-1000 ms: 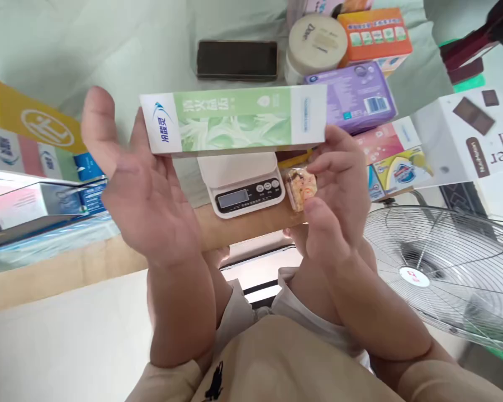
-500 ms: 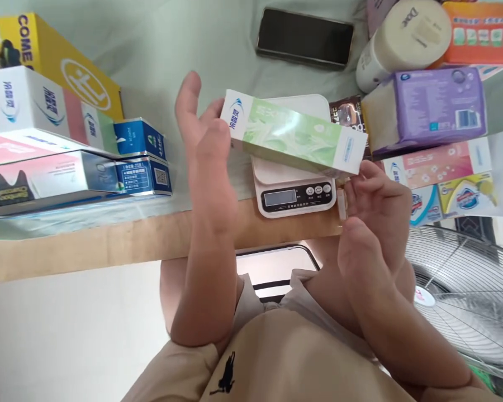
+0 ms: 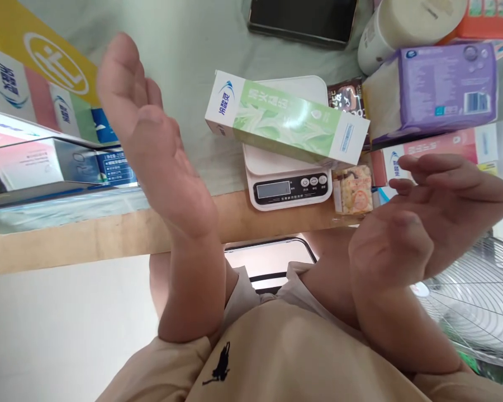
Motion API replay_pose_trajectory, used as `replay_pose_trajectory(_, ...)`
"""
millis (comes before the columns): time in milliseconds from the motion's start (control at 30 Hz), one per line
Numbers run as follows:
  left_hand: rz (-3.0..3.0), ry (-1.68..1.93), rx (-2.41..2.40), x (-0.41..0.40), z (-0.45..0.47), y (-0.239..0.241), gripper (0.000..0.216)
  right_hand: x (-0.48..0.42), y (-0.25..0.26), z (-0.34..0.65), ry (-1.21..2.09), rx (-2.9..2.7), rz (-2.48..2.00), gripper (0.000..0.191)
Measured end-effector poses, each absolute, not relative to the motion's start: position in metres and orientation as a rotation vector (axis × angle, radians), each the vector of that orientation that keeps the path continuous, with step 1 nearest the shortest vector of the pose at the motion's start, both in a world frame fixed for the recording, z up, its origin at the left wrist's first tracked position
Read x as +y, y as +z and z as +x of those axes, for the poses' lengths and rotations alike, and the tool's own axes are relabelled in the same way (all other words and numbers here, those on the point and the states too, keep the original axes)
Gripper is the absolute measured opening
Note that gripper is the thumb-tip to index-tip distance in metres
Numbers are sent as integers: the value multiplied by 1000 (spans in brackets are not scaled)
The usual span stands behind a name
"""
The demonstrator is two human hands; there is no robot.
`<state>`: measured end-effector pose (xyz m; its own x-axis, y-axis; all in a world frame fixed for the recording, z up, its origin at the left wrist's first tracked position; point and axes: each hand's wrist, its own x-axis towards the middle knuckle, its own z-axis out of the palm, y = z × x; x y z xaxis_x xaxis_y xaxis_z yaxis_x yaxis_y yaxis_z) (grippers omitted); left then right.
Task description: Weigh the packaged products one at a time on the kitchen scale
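- A green-and-white box [image 3: 287, 123] lies aslant on the white kitchen scale [image 3: 257, 162], its left end farther off than its right; both ends stick out past the scale's sides.
- The left hand [image 3: 163, 156] is to the left of the box, apart from it, fingers extended and holding nothing.
- The right hand [image 3: 427, 223] is at the near right, palm turned up, fingers loosely bent and spread from the thumb, also holding nothing.
- A small wrapped snack [image 3: 352, 191] sits just right of the scale's near end, between it and the right hand.
- Right of the scale's far part are a brown packet [image 3: 344, 97] and, beside that, a purple pack [image 3: 448, 89].
- A dark phone [image 3: 302, 19] lies beyond the scale.
- On the far left stands a yellow box [image 3: 46, 50].
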<state>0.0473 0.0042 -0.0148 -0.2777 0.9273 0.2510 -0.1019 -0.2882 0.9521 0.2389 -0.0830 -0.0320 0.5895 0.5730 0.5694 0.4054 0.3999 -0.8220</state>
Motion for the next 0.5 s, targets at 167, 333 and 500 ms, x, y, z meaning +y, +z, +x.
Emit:
replay_pose_trajectory(167,1222,1637,1077,8,46,-23,35,-90,-30,241,194,-1106,-1270,28)
replay_pose_trajectory(333,1274,1618,1008,14,44,-35,33,-91,-32,243,189,-1192,-1319,26)
replay_pose_trajectory(500,1228,1612,948,19,40,-40,38,-91,-31,241,202,-1197,-1320,24)
